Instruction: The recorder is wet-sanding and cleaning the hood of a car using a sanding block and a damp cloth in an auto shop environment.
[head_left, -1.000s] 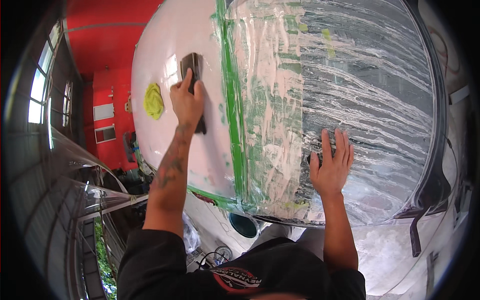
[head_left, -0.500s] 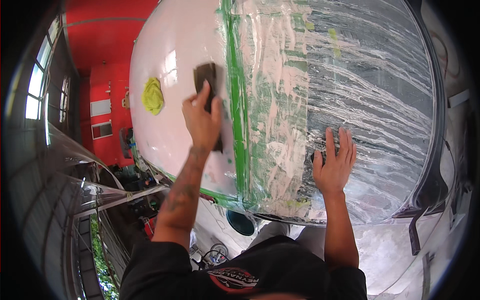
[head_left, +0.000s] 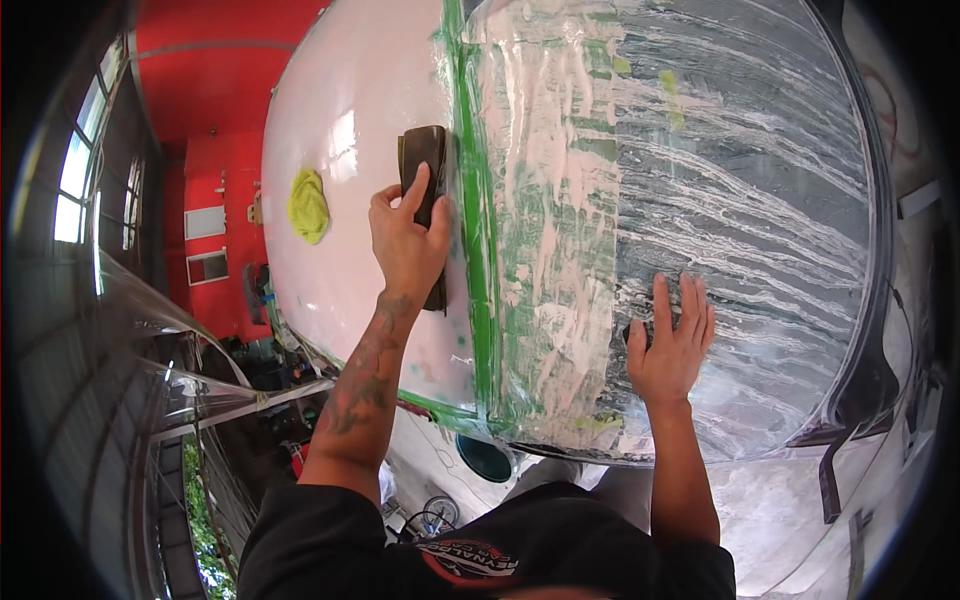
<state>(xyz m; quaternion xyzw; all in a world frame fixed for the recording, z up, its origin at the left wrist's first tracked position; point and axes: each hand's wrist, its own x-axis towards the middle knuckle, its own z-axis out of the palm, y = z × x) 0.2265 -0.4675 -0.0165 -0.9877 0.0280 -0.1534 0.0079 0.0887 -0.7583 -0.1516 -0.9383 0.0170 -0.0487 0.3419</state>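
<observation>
My left hand (head_left: 412,240) is wrapped round a long dark sanding block (head_left: 424,150), its fingers along the sides. The block lies lengthwise on a wet, glossy, pale pink car panel (head_left: 370,90), just left of a green tape strip (head_left: 482,290). My right hand (head_left: 670,345) rests with fingers stretched out on a dark glass-like surface (head_left: 770,140) streaked with milky runs. Beside its thumb shows a small black thing, mostly hidden, whose kind I cannot make out. Between tape and dark surface runs a band of masking (head_left: 555,230) smeared with pinkish residue.
A crumpled yellow-green cloth (head_left: 308,207) lies on the pink panel, left of the block. Below the panel's near edge stands a dark green bucket (head_left: 484,458). Clear plastic sheeting (head_left: 165,300) hangs at left, before a red wall (head_left: 225,80). A black trim edge (head_left: 868,380) borders the right side.
The sanding block has slid slightly right and away from me, and sits straighter beside the tape. My right hand stays on the dark surface. The whole view has shifted a little.
</observation>
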